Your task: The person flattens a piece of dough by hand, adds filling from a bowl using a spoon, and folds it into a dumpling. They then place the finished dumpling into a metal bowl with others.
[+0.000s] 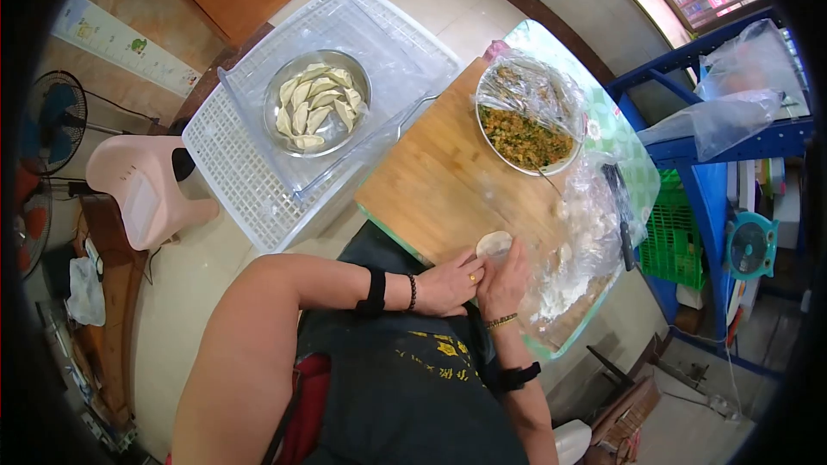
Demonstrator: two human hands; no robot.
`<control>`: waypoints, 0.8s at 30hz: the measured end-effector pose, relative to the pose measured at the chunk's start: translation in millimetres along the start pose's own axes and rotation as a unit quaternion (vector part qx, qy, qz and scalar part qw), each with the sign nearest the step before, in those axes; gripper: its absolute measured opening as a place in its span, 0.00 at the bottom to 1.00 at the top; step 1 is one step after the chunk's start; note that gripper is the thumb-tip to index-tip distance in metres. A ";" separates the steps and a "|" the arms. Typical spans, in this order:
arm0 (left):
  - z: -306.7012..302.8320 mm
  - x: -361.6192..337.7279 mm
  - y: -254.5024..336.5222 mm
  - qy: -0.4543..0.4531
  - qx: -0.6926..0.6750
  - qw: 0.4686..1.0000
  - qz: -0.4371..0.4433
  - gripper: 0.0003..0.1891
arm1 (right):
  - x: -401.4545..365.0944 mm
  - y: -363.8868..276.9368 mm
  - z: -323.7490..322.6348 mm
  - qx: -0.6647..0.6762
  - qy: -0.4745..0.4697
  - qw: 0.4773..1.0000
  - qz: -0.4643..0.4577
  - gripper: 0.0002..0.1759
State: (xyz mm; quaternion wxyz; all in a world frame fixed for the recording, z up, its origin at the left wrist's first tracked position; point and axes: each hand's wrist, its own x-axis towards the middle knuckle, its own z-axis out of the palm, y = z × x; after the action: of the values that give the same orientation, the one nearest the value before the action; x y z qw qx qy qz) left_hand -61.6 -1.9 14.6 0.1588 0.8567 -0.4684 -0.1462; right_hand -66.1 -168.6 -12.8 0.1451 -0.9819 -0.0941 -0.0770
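Now a round wrapper (494,245) is held by both hands at the near edge of the board (431,181). The left hand (448,282) is curled, and its fingers pinch the wrapper from the 8 o'clock side. The right hand (506,280) is cupped, and the wrapper is gripped by it from the 5 o'clock side. The two hands are pressed close together.

From the hands, a wide bare patch of board is seen at 11 o'clock, with open room to move. The bowl (524,133) of filling is set at 12 o'clock, on the far edge of the board, well apart from the hands. Plastic wrap is bunched on its far rim.

At 3 o'clock, just beside the right hand, flour (568,284) is spread on a clear sheet, and small dough lumps are dotted on it. A dark tool (620,215) is laid at 2 o'clock, close to the table's right edge.

At 10 o'clock, past the board's left edge, a white tray (250,181) is found. A pan (317,103) of folded dumplings is set in it, well apart from the hands. A gap of floor is seen between the tray and the person's left arm.

A pink chair (142,189) is placed at 9 o'clock, beyond the tray. A blue shelf (715,164) is crowded in close at 2 o'clock, so little room is left on that side.
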 end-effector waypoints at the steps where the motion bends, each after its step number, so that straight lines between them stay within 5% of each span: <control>1: 3.4 -3.9 -2.5 0.026 0.012 1.000 0.011 0.34 | 2.5 2.8 4.4 -0.008 0.024 1.000 0.001 0.41; 3: 9.4 -6.7 -6.1 0.099 0.011 0.995 0.031 0.35 | 19.0 11.8 4.5 0.003 0.020 0.999 0.041 0.44; 11: 4.6 -2.7 -3.5 0.097 0.009 0.995 -0.003 0.34 | 44.2 48.8 9.6 0.078 0.059 0.986 0.137 0.47; 13: -0.5 -5.0 -4.3 0.077 0.002 0.996 -0.035 0.33 | 43.3 44.1 3.2 0.195 0.067 0.968 0.145 0.44; 17: 1.4 -6.6 -5.7 0.092 0.010 0.996 -0.016 0.32 | 24.8 11.3 -6.4 0.149 0.014 0.987 0.062 0.42; 19: 1.9 -10.0 -8.7 0.073 0.024 0.997 -0.012 0.31 | 21.8 -13.2 -4.7 0.002 -0.006 0.999 -0.039 0.41; 22: 4.2 -17.5 -11.6 0.062 0.000 0.998 -0.007 0.31 | 37.6 -7.3 1.4 -0.022 0.027 0.999 0.017 0.42; 24: 8.5 -15.7 -15.8 0.132 -0.011 0.991 0.009 0.30 | 50.2 17.4 10.9 0.012 0.034 0.998 0.053 0.43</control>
State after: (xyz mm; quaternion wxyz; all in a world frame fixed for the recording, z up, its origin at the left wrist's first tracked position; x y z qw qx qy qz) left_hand -61.2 18.4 2.1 0.2301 0.8623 -0.4496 -0.0359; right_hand -12.4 -173.6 -18.9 0.1642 -0.9805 -0.0375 -0.1012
